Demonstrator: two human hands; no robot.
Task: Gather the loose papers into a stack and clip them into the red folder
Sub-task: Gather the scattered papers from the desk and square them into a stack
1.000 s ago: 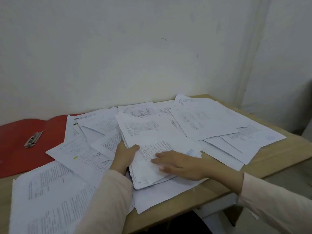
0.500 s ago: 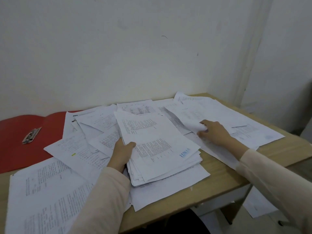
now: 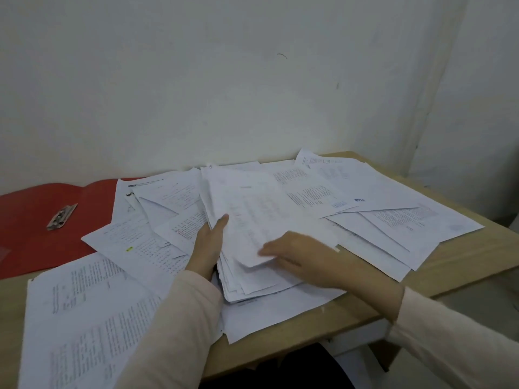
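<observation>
the step in hand is the gathering: the papers are not yet one stack. the left hand [image 3: 209, 245] holds the left edge of the growing stack [image 3: 252, 248] in the middle of the table [image 3: 463, 265], the thumb on top and the fingers curled under the sheets, it seems. the right hand [image 3: 297, 255] lies flat on the top sheet, fingers straight and close together, pressing it down on the stack; this hand is a little blurred, so the exact finger position i cannot tell.

many loose papers are spread around. some lie on the right side [image 3: 393, 220], some on the left behind the left hand [image 3: 157, 200], and big sheets lie at the near left corner [image 3: 84, 318]. the red folder [image 3: 42, 220] lies open at the far left of the table, partly under the papers, with its metal clip [image 3: 61, 216] on it, well apart from both hands.

i judge that the next move calls for reaching to the sheets on the right, pulling them onto the stack, while the left hand keeps the stack from sliding. the edges are uneven, so squaring is needed before clipping.
</observation>
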